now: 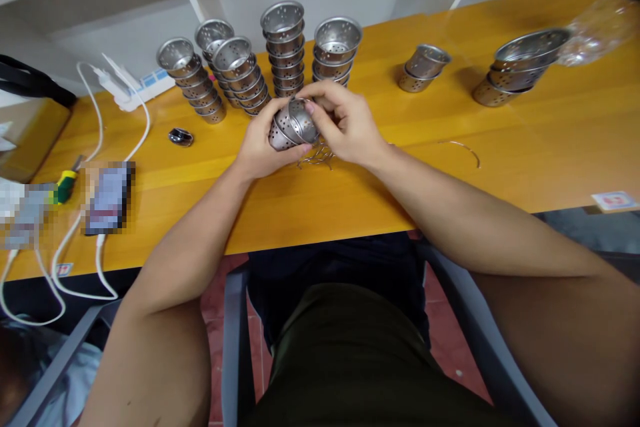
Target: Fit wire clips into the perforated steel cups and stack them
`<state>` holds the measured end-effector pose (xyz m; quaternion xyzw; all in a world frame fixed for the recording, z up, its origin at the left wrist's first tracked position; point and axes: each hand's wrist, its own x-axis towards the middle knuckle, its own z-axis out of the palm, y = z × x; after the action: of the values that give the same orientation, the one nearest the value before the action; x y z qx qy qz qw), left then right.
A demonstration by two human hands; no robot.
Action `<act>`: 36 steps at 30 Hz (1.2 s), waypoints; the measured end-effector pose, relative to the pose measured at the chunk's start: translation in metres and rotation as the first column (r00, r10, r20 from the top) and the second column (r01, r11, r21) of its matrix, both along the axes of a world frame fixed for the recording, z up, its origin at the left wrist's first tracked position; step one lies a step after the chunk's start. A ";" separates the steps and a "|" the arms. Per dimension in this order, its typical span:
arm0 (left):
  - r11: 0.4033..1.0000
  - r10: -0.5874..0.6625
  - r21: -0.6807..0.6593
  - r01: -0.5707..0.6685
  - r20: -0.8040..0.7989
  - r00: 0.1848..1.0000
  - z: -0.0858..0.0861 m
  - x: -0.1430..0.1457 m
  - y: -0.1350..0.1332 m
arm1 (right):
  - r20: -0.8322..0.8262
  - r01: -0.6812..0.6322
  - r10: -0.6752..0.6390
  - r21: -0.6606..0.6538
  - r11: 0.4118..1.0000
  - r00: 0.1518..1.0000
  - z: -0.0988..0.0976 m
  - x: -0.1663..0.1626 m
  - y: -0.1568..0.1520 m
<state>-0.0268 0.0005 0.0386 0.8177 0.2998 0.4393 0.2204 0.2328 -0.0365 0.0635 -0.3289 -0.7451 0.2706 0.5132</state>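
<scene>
So at the left of the frame there's a phone (pixel 107 199) on the worktop (pixel 310 210), and its white cable (pixel 101 260) droops past the front edge. Catch that with an elbow and the phone could get yanked off.

Upper left to upper middle are the perforated metal cups, nested in stacks: a leaning one (pixel 193 83), another leaner beside it (pixel 243 73), a tall straight one (pixel 285 47), then a wider-mouthed one (pixel 336 50). Each cup seems to sit inside the one below; the top ones show bare holey walls, lower insides are hidden. The leaners look like the topple risk imo, since a knuckle bump might do it.

Mid-frame, the left hand (pixel 260 147) has its grip wrapped round what looks like two held cups (pixel 287 130), tipped and nested. Loosen it and the smooth metal might slip. The right hand (pixel 350 123) has thumb and forefinger at the rim; can't tell if that grip is closed on anything. Thin wire pieces (pixel 320 157) lie just below, and sharp ends could poke a finger.

Further right, one loose curved wire (pixel 467 147) could easily get swept off by the forearm. Upper right: a short stack (pixel 425 67), then a wider leaning stack (pixel 517 70) by some clear plastic (pixel 597 27).
</scene>
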 end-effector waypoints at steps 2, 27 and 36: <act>1.000 0.012 -0.005 -0.012 -0.013 1.000 0.000 0.000 0.001 | -0.029 -0.001 0.002 0.023 1.000 1.000 -0.002 -0.003 0.002; 0.990 0.136 0.006 -0.137 0.099 0.986 -0.020 -0.014 0.031 | 0.161 0.103 -0.099 -0.016 0.995 0.982 -0.029 0.032 0.042; 0.999 0.034 -0.012 -0.034 0.043 0.998 -0.019 -0.011 0.019 | 0.113 -0.048 0.043 0.039 0.998 0.993 -0.023 0.022 0.021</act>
<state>-0.0381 0.0197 0.0199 0.8014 0.3112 0.4590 0.2240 0.2552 -0.0159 0.0402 -0.3156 -0.7856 0.2477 0.4710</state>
